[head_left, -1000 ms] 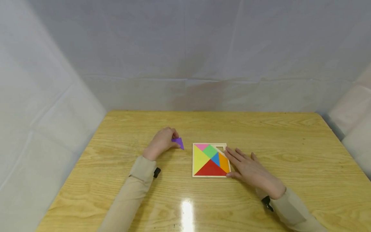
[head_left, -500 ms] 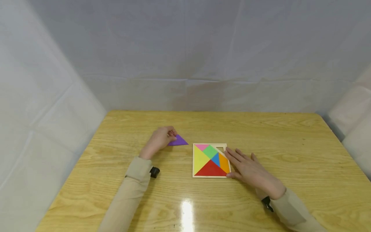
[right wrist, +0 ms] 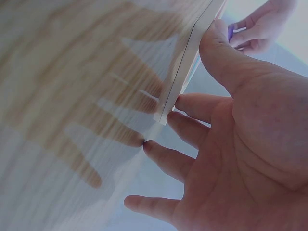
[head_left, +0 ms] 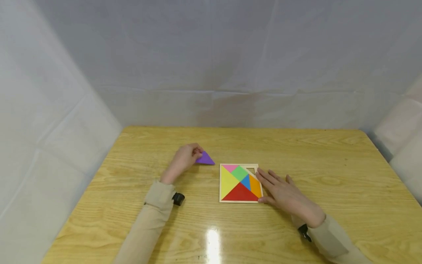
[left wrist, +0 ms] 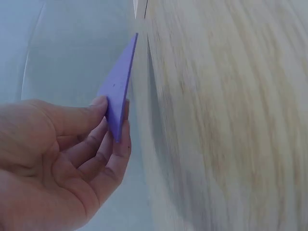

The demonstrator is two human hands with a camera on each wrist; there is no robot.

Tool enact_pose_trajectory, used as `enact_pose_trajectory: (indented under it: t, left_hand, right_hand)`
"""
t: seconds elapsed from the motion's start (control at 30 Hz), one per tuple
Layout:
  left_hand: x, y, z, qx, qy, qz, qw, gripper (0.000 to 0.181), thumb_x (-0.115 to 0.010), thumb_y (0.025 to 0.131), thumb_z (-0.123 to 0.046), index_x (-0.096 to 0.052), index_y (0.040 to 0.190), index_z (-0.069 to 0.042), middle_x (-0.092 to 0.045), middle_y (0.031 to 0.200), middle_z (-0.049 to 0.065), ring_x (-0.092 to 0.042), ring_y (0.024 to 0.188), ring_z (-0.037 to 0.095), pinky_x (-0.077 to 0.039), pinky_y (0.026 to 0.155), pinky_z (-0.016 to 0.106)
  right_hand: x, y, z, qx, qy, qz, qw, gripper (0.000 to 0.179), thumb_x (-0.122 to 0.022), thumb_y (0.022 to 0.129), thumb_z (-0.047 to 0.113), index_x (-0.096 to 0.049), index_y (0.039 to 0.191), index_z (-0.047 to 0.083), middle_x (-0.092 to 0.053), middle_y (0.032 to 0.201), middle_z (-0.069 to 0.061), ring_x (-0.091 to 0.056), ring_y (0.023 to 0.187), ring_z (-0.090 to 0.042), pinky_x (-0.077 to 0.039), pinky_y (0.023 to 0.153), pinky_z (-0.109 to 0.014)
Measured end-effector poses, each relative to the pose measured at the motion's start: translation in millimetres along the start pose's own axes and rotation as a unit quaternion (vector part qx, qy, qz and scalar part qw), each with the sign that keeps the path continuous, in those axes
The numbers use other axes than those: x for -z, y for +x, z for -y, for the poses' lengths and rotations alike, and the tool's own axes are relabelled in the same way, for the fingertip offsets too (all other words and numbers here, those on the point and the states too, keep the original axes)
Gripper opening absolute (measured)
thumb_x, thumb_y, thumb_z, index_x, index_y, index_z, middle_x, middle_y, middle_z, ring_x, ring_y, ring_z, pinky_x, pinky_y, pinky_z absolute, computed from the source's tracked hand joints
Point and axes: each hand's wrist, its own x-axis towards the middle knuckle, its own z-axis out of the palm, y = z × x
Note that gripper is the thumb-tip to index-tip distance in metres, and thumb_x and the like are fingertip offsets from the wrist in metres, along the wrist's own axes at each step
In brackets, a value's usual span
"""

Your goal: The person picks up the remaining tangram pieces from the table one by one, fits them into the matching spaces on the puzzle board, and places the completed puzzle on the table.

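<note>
Between thumb and fingers my left hand (head_left: 184, 157) pinches a purple triangular tangram piece (head_left: 206, 158). In the left wrist view the purple piece (left wrist: 118, 89) is held clear above the table, its shadow falling on the wood. To its right lies a square wooden tangram tray (head_left: 239, 202) with pink, green, yellow, blue, orange and red pieces fitted in it. A gap (head_left: 251, 170) shows at the tray's top right corner. My right hand (head_left: 287, 192) rests with spread fingers along the tray's right edge, thumb near its lower corner; the right wrist view shows thumb and fingertips at the tray's side.
The light wooden table (head_left: 316, 157) reaches back to a pale hanging cloth (head_left: 211, 62), with more cloth at left and right. A bright reflection (head_left: 213, 245) lies on the table's front part. Each sleeve carries a dark strap at the wrist.
The purple piece has turned in my left hand: its tip pointed down toward me and now points right, toward the tray. My right hand and the tray have stayed in place.
</note>
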Motion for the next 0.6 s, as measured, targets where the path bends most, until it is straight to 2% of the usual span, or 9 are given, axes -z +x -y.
enact_pose_trajectory:
  t: [0.13,0.33,0.6]
  left_hand:
    - [-6.0,1.2,-5.3,-0.011,-0.024,-0.021,0.9994,0.015,-0.063,0.101,-0.01,-0.07,0.109,-0.001,-0.072,0.1,0.014,-0.068,0.093,0.027,-0.056,0.084,0.039]
    - [-14.6,2.8,-17.1,-0.055,-0.033,-0.052,0.9966,0.014,-0.062,0.101,-0.01,-0.069,0.109,-0.001,-0.073,0.101,0.013,-0.069,0.096,0.027,-0.057,0.086,0.039]
    - [-15.3,4.6,-30.8,-0.058,-0.033,-0.062,0.9959,0.013,-0.061,0.102,-0.011,-0.069,0.109,-0.004,-0.073,0.101,0.011,-0.07,0.095,0.026,-0.058,0.084,0.038]
  right_hand:
    - [0,0.3,0,-0.001,-0.002,0.001,1.0,0.076,-0.064,0.097,0.042,-0.034,0.158,0.009,-0.03,0.164,-0.011,-0.037,0.145,-0.041,-0.026,0.104,-0.08]
    - [1,-0.2,0,-0.001,0.0,0.002,1.0,0.076,-0.064,0.097,0.042,-0.033,0.159,0.009,-0.03,0.165,-0.011,-0.037,0.145,-0.041,-0.026,0.104,-0.08]
    - [-1,1.4,0,-0.002,0.0,0.002,1.0,0.076,-0.064,0.098,0.042,-0.033,0.159,0.01,-0.029,0.165,-0.011,-0.037,0.145,-0.041,-0.026,0.104,-0.08]
